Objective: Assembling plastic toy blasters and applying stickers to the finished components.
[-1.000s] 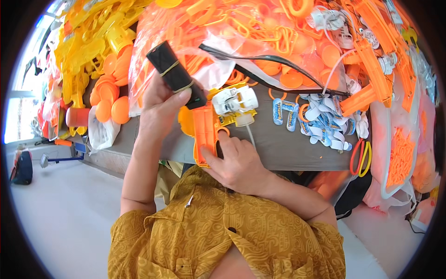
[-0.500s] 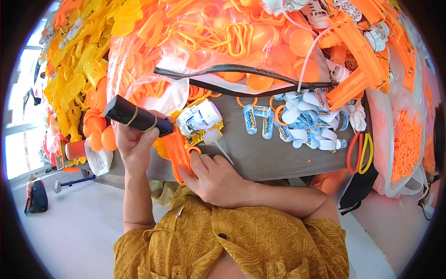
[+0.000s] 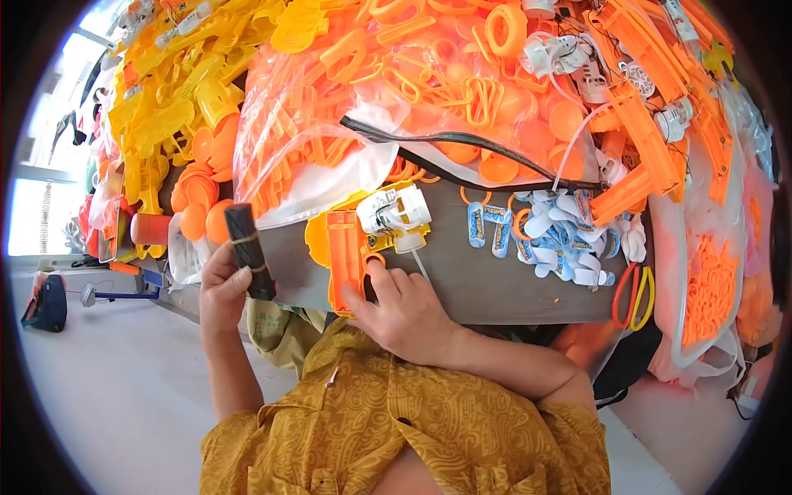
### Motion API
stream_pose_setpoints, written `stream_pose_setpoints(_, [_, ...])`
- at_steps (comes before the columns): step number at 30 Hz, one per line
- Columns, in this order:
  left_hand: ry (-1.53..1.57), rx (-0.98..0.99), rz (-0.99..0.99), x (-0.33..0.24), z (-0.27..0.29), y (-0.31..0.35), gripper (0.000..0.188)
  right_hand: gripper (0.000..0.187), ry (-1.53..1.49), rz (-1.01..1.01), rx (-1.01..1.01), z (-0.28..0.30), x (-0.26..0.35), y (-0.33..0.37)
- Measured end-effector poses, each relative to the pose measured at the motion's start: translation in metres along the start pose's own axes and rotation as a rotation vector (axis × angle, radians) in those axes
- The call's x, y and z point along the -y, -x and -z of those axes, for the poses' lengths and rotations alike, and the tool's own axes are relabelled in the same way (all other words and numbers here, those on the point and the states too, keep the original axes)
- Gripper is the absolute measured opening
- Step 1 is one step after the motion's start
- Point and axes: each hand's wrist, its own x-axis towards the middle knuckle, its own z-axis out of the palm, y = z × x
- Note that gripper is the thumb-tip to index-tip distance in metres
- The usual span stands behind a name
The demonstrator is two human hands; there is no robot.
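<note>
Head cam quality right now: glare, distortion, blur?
Head view: window at left blown out; shiny highlights on the clear bag; black fisheye vignette at sides and corners. Also in the head view, left hand and right hand look reasonably sharp, no obvious motion blur.

Near the frame's centre, a housing [image 3: 342,239] is lying on the table [image 3: 495,293], the right hand [image 3: 408,318] touching its right side. Behind, a bag of parts [image 3: 363,169] is filling the top centre; loose parts [image 3: 165,107] are lying upper left, labels [image 3: 569,235] right.
</note>
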Motion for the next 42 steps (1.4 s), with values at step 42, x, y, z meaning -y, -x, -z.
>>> stream_pose_setpoints(42, [-0.350,0.046,-0.593,0.016,-0.081,-0.060,0.041,0.026,-0.100,-0.001,-0.082,-0.004,-0.002,0.001])
